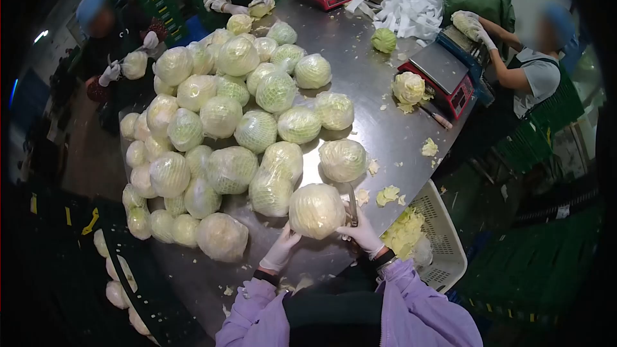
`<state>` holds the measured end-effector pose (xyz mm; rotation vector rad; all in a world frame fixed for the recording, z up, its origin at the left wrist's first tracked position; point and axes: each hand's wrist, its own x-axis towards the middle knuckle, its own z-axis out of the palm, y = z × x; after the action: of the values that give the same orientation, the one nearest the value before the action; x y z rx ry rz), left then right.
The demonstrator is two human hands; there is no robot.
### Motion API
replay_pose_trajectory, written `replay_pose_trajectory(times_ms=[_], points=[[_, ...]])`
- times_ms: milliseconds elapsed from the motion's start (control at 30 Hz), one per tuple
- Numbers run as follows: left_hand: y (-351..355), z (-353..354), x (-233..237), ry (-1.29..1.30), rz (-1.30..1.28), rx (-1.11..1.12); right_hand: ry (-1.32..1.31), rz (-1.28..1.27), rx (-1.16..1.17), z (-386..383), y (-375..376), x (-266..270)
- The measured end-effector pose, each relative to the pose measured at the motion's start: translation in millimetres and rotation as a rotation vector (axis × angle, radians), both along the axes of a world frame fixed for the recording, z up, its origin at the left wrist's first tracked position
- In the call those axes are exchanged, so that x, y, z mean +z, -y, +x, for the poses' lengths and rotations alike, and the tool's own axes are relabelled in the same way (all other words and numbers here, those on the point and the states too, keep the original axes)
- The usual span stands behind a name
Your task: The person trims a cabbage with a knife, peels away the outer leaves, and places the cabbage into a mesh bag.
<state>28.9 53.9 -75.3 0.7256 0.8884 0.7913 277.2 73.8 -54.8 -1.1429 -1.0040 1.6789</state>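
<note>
A pale, round cabbage [317, 211] is held between my two hands, above the near edge of the steel table [369, 77]. My left hand [281, 249], in a white glove, cups its lower left side. On the other side, my gloved right hand [364, 231] grips a knife [352, 204] whose blade points away from me, beside the cabbage; the fingers behind the cabbage are partly hidden. Just beyond lies another cabbage [343, 160]. To the left, many film-wrapped cabbages [222, 170] in foam nets are piled close together.
A white basket [450, 250] of leaf trimmings stands at my right. Red scales [443, 67], a trimmed cabbage [409, 88], another knife [437, 117] and a heap of white nets [409, 9] lie farther off. Co-workers handle cabbages around the table. A dark crate [144, 289] is at lower left.
</note>
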Motion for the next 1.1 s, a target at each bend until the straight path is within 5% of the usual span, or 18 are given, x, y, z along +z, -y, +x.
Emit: replay_pose_trajectory(times_ms=[167,233,300,367,433,500,633,700,767,833,900,1000,1033,1100], points=[[17,-31,28,0.245,0.012,0.038,0.022,-0.086,0.222,7,13,8],[22,-39,20,0.551,0.086,0.243,0.027,-0.101,0.259,0,19,10],[22,-44,10,0.500,0.057,0.265,0.005,0.199,0.353,-22,25,13],[13,-42,13,-0.008,0.111,0.194,0.096,0.074,0.505,-33,20,36],[25,-34,30,0.021,0.189,0.176,0.274,0.271,0.322,-45,17,30],[35,-28,28,-0.348,0.421,0.087,0.187,0.026,0.308,-48,-3,18],[66,-34,45,-0.678,0.596,0.013,0.407,0.353,0.258,-21,-5,-79],[79,-35,43,-0.487,0.420,0.041,0.528,0.096,0.014,12,-1,-43],[92,-31,41,-0.102,0.086,0.104,0.833,0.362,-0.156,45,10,-44],[87,-25,27,-0.206,0.111,0.076,0.780,0.110,0.087,50,29,-17],[76,-12,25,-0.457,0.498,0.011,0.226,-0.232,0.142,31,53,12],[61,1,41,-0.695,0.846,-0.182,0.086,-0.168,0.218,17,73,8],[64,5,41,-0.683,0.848,-0.189,0.091,-0.153,0.204,17,76,3],[70,7,43,-0.319,0.294,0.021,0.056,-0.191,0.180,17,82,7]])
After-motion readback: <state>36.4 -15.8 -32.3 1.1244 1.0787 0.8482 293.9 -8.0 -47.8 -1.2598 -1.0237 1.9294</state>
